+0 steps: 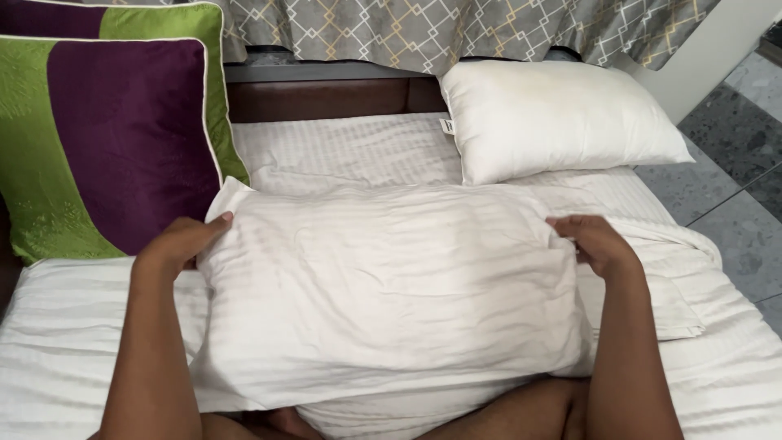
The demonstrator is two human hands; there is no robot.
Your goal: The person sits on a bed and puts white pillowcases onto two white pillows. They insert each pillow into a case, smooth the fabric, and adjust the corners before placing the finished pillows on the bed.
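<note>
A person's two bare hands grip a white striped pillow (pixel 383 285) by its far corners, seen from the head cam. The left hand (pixel 183 243) is closed round the pillow's upper-left corner, thumb on top and fingers curled under the cloth, w/ the corner's tip sticking up just beyond the knuckles. The right hand (pixel 595 242) is pinched shut on the upper-right edge, fingers bunched over a fold of the case (how much cloth sits inside the fist can't be told). The pillow spans the whole gap btwn the two grips and hangs down toward the wearer, its near edge resting over the person's lap at the bottom of the frame.

Under both grips lies the bed's white striped sheet (pixel 57 350). Just outside the left grip, nearly touching the wrist, stands a purple-and-green cushion (pixel 106 147), w/ a second cushion of the same colours (pixel 159 20) behind it. Beyond the right grip, further up the bed, a plain white pillow (pixel 554 114) lies flat, apart from the held one. Just outside the right hand, a folded white sheet (pixel 676 277) sits at the mattress edge. Past that pillow hangs a grey patterned cloth (pixel 423 28), and off the bed's right side shows grey tiled floor (pixel 741 179).
</note>
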